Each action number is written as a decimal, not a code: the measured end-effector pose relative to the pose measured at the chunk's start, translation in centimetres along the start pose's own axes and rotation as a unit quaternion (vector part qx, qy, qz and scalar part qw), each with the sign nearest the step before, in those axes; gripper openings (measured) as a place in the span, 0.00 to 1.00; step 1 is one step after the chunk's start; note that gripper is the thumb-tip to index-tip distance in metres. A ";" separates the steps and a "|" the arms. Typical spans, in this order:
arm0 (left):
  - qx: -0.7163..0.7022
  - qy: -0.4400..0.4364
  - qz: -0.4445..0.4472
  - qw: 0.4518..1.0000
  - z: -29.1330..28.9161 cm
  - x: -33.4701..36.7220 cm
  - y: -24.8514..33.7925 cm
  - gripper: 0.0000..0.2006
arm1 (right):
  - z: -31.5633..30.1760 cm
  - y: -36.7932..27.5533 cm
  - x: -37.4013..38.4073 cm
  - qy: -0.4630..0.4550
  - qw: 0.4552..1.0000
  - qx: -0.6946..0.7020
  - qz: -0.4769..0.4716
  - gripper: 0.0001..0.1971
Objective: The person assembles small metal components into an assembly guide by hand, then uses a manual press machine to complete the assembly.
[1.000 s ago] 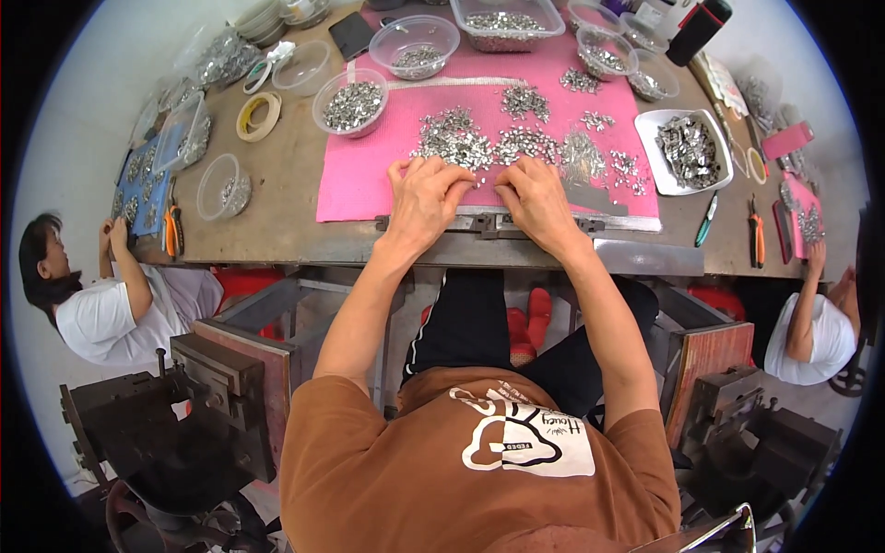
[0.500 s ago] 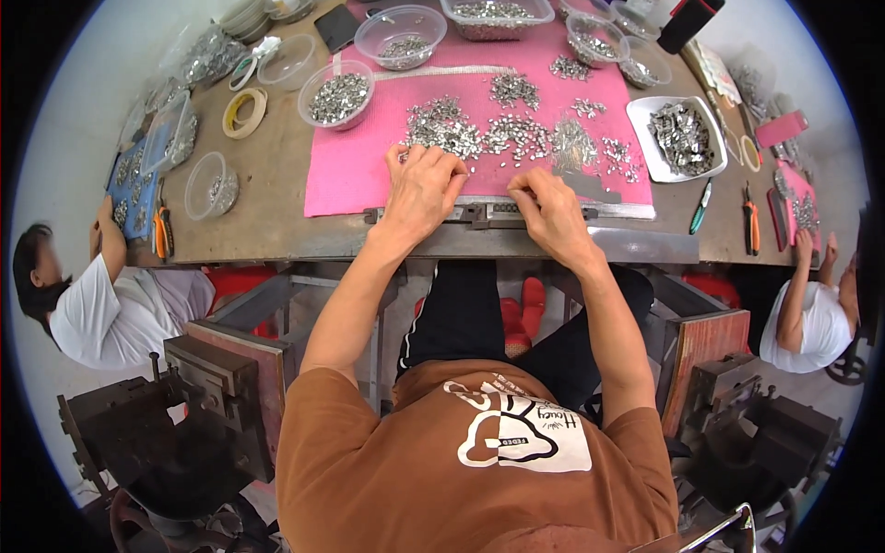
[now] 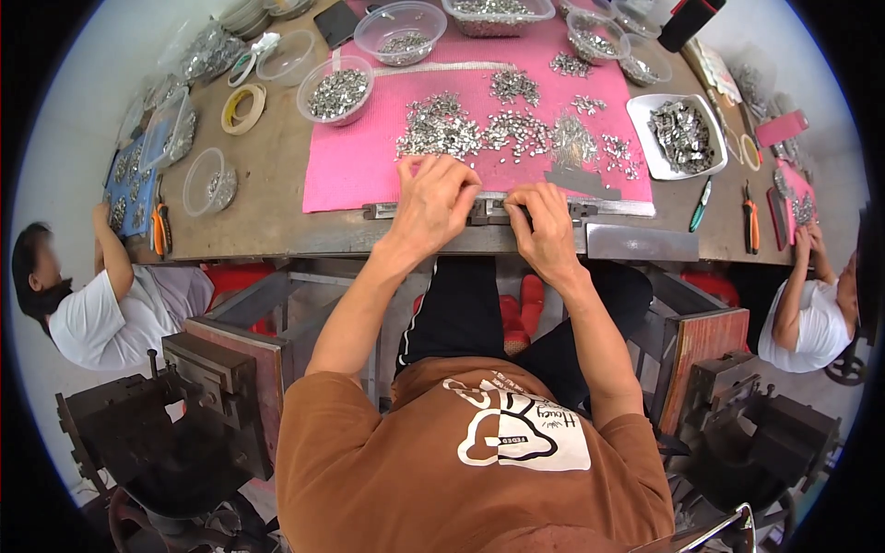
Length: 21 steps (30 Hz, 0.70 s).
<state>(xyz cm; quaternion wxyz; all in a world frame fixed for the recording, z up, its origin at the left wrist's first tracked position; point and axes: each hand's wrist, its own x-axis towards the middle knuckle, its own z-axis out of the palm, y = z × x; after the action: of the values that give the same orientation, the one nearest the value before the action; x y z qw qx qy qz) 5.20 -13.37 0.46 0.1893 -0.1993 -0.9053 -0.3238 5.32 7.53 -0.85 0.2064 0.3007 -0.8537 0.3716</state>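
My left hand (image 3: 433, 201) is closed over a narrow dark metal bar fixture (image 3: 376, 211) at the table's front edge, thumb and forefinger nearly pressed together. What its fingertips hold, if anything, is too small to tell. Beside it, the curled fingers of my right hand (image 3: 544, 226) rest at the same fixture, right of a small dark block on it; anything pinched there is hidden. Just beyond the fixture, a pile of small silver metal pieces (image 3: 438, 127) lies on a pink mat (image 3: 355, 170). Thin silver strips (image 3: 573, 138) lie further right among more small piles.
Clear plastic bowls (image 3: 339, 90) of metal pieces and a white tray (image 3: 638, 111) stand around the mat. A flat steel plate (image 3: 643, 242) lies at the front edge. Tape (image 3: 243, 109), a green pen (image 3: 701, 205) and orange-handled pliers (image 3: 751, 226) lie about. Co-workers sit at both sides.
My left hand has shifted slightly right and nearer to me. My right hand has come down and left, covering the slotted part of the fixture that showed before.
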 end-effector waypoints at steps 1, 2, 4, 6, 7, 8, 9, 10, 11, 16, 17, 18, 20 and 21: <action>-0.032 0.002 0.007 0.999 0.3 -0.1 0.5 0.04 | 0.0 0.0 -0.1 0.005 1.000 -0.003 -0.001 0.08; -0.032 0.002 0.007 0.999 0.6 -0.3 0.8 0.04 | -0.1 0.0 0.0 0.004 1.000 -0.003 -0.001 0.08; -0.052 0.008 0.028 0.998 1.3 -0.7 1.2 0.04 | -0.4 0.1 0.1 -0.007 1.000 0.014 -0.002 0.08; -0.065 0.019 0.037 0.997 1.8 -0.7 1.3 0.04 | -0.7 0.3 0.1 0.001 1.000 0.020 -0.005 0.08; -0.058 0.016 0.039 0.997 1.8 -0.6 1.3 0.05 | -0.7 0.4 0.1 0.009 1.000 0.026 -0.008 0.08; -0.053 0.013 0.042 0.998 1.9 -0.6 1.4 0.05 | -0.8 0.4 0.0 0.009 1.000 0.025 -0.007 0.08; -0.053 0.013 0.042 0.998 1.9 -0.6 1.3 0.05 | -0.8 0.5 -0.1 0.017 1.000 0.022 -0.001 0.08; -0.048 0.009 0.046 0.998 1.8 -0.6 1.3 0.05 | -0.8 0.5 -0.1 0.025 1.000 0.019 0.004 0.08; -0.042 0.006 0.051 0.998 1.8 -0.5 1.2 0.05 | -0.8 0.5 -0.1 0.026 0.999 0.018 0.004 0.08; -0.001 -0.003 0.021 1.000 1.5 -0.2 2.4 0.06 | -0.7 0.4 0.0 0.029 1.000 0.004 0.001 0.08; 0.012 -0.006 0.001 1.000 1.5 -0.3 2.8 0.06 | -0.6 0.4 0.0 0.030 1.000 0.005 -0.001 0.08; 0.013 -0.004 0.001 1.000 1.5 -0.4 3.0 0.06 | -0.6 0.3 0.1 0.026 1.000 -0.002 0.000 0.08; -0.005 -0.005 -0.032 0.999 1.5 -0.7 3.1 0.05 | -0.5 0.2 0.1 0.022 1.000 -0.007 -0.001 0.08; -0.003 -0.003 -0.032 0.999 1.6 -1.0 2.9 0.05 | -0.4 0.0 0.1 0.023 1.000 -0.013 -0.004 0.07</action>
<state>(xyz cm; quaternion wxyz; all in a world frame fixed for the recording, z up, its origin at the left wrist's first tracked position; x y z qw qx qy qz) 7.09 -10.46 0.32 0.1751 -0.1717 -0.9108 -0.3321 5.27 7.76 -0.57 0.2315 0.2928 -0.8523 0.3664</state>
